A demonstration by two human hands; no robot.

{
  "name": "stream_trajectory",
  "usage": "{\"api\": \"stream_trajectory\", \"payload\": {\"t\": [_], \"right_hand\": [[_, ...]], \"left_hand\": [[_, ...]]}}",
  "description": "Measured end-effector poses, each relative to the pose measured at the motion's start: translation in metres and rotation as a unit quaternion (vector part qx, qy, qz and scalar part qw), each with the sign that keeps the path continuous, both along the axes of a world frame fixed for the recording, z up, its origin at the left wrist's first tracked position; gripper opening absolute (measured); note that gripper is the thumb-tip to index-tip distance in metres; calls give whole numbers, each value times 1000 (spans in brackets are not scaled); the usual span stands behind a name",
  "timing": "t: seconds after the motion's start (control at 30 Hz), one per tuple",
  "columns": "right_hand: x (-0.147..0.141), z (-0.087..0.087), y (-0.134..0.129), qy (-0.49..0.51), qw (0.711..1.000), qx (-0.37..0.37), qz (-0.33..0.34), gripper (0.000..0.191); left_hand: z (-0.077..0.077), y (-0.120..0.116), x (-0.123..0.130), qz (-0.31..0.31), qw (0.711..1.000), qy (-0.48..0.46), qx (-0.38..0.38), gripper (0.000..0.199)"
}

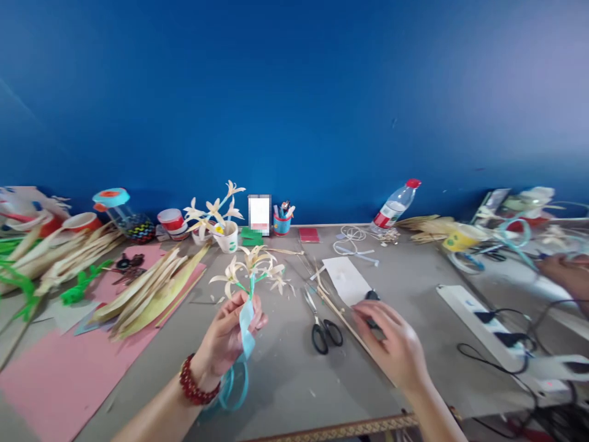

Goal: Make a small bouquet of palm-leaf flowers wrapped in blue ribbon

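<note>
My left hand (234,325) is closed around the stem of a cream flower bunch (254,263). Light blue ribbon (246,328) hangs from it and loops down beside my wrist, which wears a red bead bracelet. My right hand (391,337) reaches over the table near a black object (373,296), partly hidden behind the fingers; whether it touches this object is unclear. Beside my right hand lies a white paper (346,279). Between my hands rest black-handled scissors (321,328), blades slightly apart, next to long thin dry stalks (343,317).
Dried husks (147,288) lie on pink paper (59,380) at left. White flower cup (227,238), pen holder (282,222) and bottle (396,205) stand along the wall. At right are a power strip (478,322), cables and another person's hand (564,273).
</note>
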State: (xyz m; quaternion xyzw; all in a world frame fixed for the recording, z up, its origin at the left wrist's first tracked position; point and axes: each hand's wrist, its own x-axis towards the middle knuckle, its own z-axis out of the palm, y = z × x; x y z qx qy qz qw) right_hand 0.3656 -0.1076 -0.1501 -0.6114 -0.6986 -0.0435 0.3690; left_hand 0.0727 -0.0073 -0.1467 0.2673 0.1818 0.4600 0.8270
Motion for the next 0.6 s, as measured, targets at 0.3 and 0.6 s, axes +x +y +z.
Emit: {"api": "stream_trajectory", "payload": {"t": [0.3, 0.6], "right_hand": [[95, -62, -40, -142, 969, -163, -115, 40], [110, -66, -24, -40, 990, -121, -56, 26]], "left_hand": [[-10, -14, 11, -35, 999, 40, -8, 27], [-6, -14, 14, -24, 999, 40, -3, 30]]}}
